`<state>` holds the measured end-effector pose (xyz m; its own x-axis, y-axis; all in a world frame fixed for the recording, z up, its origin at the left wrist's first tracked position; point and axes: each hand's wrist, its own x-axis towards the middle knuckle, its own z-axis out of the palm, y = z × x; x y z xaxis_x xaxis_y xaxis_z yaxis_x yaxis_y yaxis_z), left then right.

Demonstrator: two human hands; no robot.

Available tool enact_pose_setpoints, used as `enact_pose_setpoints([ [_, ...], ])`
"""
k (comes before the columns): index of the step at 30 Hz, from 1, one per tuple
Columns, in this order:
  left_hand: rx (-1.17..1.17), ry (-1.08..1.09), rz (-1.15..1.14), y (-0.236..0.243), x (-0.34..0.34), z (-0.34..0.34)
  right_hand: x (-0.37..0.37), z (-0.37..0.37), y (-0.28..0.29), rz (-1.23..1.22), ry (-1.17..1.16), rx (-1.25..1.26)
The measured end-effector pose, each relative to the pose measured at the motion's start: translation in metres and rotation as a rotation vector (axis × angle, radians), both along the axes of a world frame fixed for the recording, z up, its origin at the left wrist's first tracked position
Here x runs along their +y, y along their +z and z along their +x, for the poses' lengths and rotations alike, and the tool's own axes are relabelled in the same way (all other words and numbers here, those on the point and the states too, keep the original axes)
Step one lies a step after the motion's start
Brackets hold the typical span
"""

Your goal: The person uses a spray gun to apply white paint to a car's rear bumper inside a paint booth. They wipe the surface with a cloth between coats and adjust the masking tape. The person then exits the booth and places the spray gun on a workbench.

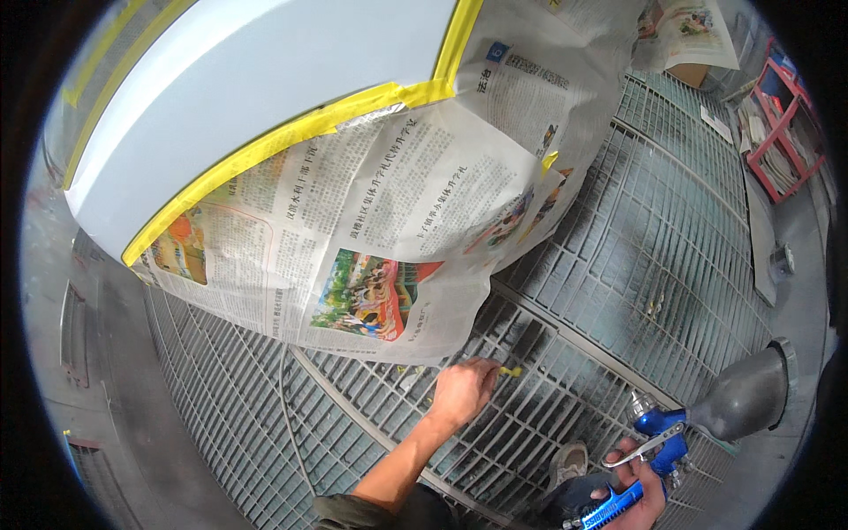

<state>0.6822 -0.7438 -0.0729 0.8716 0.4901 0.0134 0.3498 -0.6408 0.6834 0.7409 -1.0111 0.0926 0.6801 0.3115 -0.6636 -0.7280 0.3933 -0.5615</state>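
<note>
left hand reaching forward, right hand gripping

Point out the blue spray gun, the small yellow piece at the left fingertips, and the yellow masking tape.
blue spray gun (658,435): head view, on its blue body.
small yellow piece (511,372): head view, its middle.
yellow masking tape (291,134): head view, mid-strip along the panel edge.

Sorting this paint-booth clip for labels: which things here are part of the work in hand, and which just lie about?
In use: blue spray gun in right hand; yellow tape scrap at left hand; newspaper masking; white panel.
Lying about: red rack; cardboard box.
</note>
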Motion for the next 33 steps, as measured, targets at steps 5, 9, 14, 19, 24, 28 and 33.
enact_pose_setpoints([
  [5, -0.058, -0.025, -0.003, -0.010, 0.002, 0.009, 0.001, -0.001, -0.008, -0.064, 0.057, -0.150],
  [9, -0.183, -0.095, 0.040, -0.006, 0.006, 0.010, -0.008, 0.000, -0.026, 0.202, 0.107, -0.046],
  [14, -0.159, -0.117, 0.092, 0.002, 0.013, 0.014, 0.018, -0.002, -0.013, 0.049, 0.063, -0.030],
  [19, -0.091, -0.160, 0.222, 0.016, 0.012, 0.013, 0.025, -0.008, -0.017, -0.031, 0.085, -0.047],
  [24, -0.195, -0.256, 0.411, 0.047, 0.019, 0.009, 0.030, -0.008, -0.009, -0.042, 0.115, -0.087],
  [28, 0.030, -0.355, 0.471, 0.085, 0.028, 0.014, 0.031, -0.007, -0.009, -0.068, 0.169, -0.156],
  [33, -0.125, -0.292, 0.485, 0.107, 0.030, 0.022, 0.033, -0.010, -0.009, -0.090, 0.173, -0.192],
])
